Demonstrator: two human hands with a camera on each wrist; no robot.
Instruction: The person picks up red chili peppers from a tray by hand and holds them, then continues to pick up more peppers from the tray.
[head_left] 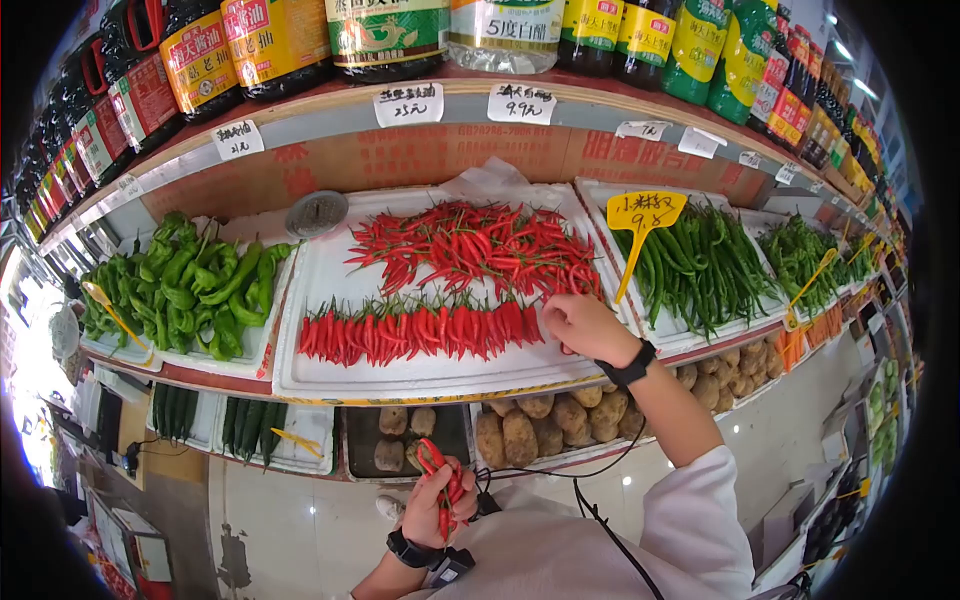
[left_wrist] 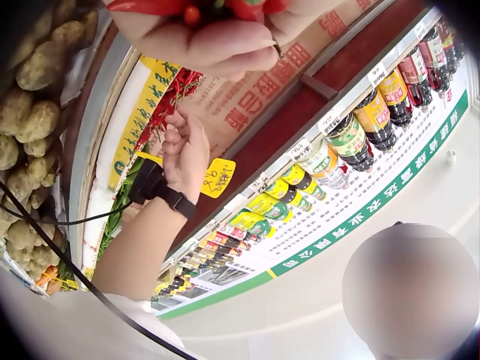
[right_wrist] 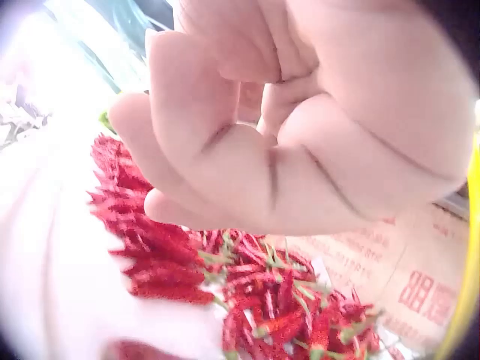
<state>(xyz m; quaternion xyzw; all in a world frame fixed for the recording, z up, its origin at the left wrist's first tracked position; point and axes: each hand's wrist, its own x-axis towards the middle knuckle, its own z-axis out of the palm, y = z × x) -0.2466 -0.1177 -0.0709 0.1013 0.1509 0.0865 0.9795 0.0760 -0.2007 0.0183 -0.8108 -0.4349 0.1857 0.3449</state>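
At the right end of a neat row of red chili peppers (head_left: 420, 332), my right hand (head_left: 585, 328) hangs low over the white foam tray (head_left: 335, 372). Its fingers curl toward the thumb in the right wrist view; I cannot tell whether they pinch a pepper. A bit of red shows just below this hand. Behind the row lies a loose heap of red chili peppers (head_left: 480, 240), stems pointing various ways. Nearer my body, my left hand (head_left: 432, 503) grips a small bunch of red chili peppers (left_wrist: 247, 9), raised in front of the lower shelf.
Trays of green peppers (head_left: 190, 285) and long green chilies (head_left: 705, 265) flank the foam tray. A yellow price sign (head_left: 645, 215) stands beside my right hand. Sauce bottles (head_left: 390, 35) line the shelf above; potatoes (head_left: 545, 430) lie below. A black cable (head_left: 610, 535) crosses my front.
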